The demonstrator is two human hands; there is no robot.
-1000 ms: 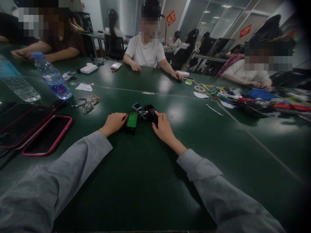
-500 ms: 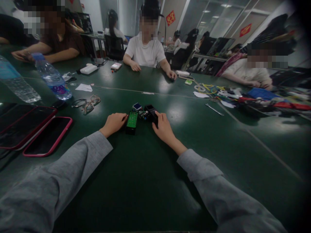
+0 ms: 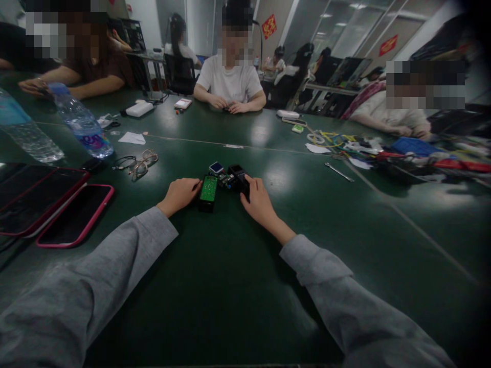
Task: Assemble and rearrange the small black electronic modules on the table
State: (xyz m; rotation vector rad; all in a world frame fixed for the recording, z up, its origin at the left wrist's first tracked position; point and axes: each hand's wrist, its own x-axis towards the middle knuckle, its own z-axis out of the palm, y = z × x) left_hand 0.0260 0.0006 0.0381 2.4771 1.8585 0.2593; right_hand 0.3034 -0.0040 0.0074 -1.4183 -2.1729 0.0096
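Note:
Fingers together, my left hand (image 3: 182, 194) is closed at the left edge of a small black case with a green circuit board (image 3: 208, 188) in it. The case lies on the table with its board facing up. My right hand (image 3: 259, 201) has its thumb and fingers around the near end of a second black casing (image 3: 238, 176), which is tilted to the left. Between the two lie small electronic parts (image 3: 227, 180), too small to tell apart. Just behind them is a small module with a blue screen (image 3: 216, 167).
A phone in a pink case (image 3: 79, 217), a tablet (image 3: 34, 197), glasses (image 3: 143, 164) and water bottles (image 3: 82, 122) stand or lie to the left. A wrench (image 3: 339, 172) and a heap of cables and tools (image 3: 399, 158) lie right. Across the dark green table (image 3: 215, 286) sit several people.
Both my hands and the parts beside them stay where they were. The person opposite has drawn a hand in from the right, and both that person's hands are now together.

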